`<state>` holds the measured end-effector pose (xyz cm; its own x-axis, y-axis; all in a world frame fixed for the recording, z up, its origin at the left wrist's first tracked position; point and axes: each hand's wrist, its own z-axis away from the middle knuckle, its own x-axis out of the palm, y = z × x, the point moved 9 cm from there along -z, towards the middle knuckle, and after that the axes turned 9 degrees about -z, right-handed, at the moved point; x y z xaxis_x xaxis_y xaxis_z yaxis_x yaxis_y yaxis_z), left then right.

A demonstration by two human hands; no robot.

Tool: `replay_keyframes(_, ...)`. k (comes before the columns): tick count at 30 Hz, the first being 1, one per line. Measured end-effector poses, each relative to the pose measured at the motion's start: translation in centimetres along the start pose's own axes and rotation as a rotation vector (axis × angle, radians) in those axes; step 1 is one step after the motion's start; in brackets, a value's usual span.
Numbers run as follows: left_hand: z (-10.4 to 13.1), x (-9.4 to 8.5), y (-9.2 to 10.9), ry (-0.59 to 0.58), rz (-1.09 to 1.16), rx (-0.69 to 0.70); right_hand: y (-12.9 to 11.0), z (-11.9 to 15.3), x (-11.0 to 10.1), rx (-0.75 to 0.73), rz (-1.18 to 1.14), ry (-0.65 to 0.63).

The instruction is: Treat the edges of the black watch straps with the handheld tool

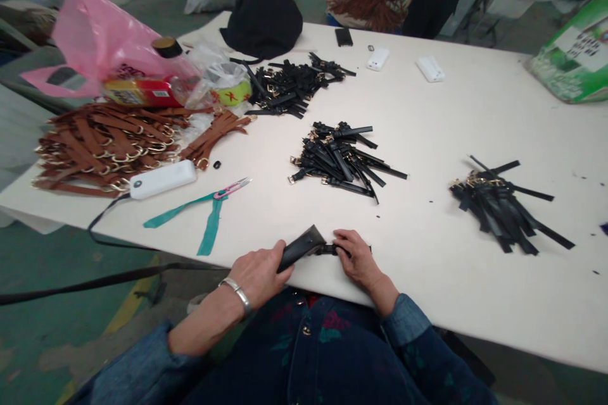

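Observation:
My left hand, with a silver bracelet at its wrist, is closed around a wide black leather-like piece whose far end points up to the right. Just beside that end lies a narrow black strap on the table. Bent fingers of my right hand hold this strap down and hide much of it. In front of my hands sits a pile of black buckle straps with gold-coloured buckles. Another bunch of black straps lies to the right.
Pink-handled thread snips with green cloth strips lie left, near a white power bank and brown straps. Behind are a pink bag, black cap and more black straps. A green bag stands right.

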<state>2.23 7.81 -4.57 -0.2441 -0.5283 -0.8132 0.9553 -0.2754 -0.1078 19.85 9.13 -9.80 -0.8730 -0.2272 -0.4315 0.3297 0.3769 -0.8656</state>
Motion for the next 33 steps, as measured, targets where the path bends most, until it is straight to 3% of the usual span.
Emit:
replay_keyframes(3,0.7,0.4,-0.4,-0.002,-0.019,0.021,0.0,0.0,0.0,0.006,0.002,-0.013)
replay_keyframes(11,-0.3,0.3,2.5,0.047,0.010,0.050,0.1,0.0,-0.1,-0.016,-0.003,-0.027)
replay_keyframes(14,-0.7,0.2,1.7,0.055,0.043,0.035,0.1,0.0,0.0,-0.010,0.005,-0.031)
replay_keyframes(21,0.5,0.0,-2.6,0.075,0.120,-0.046,-0.7,0.4,0.1,-0.002,0.077,0.003)
replay_keyframes(27,1.6,1.0,-2.1,-0.009,0.097,-0.007,-1.1,0.8,-0.5,-0.046,0.254,0.002)
replay_keyframes(33,2.0,2.3,-0.9,-0.051,0.073,0.060,-1.6,1.9,-0.2,-0.036,0.204,-0.067)
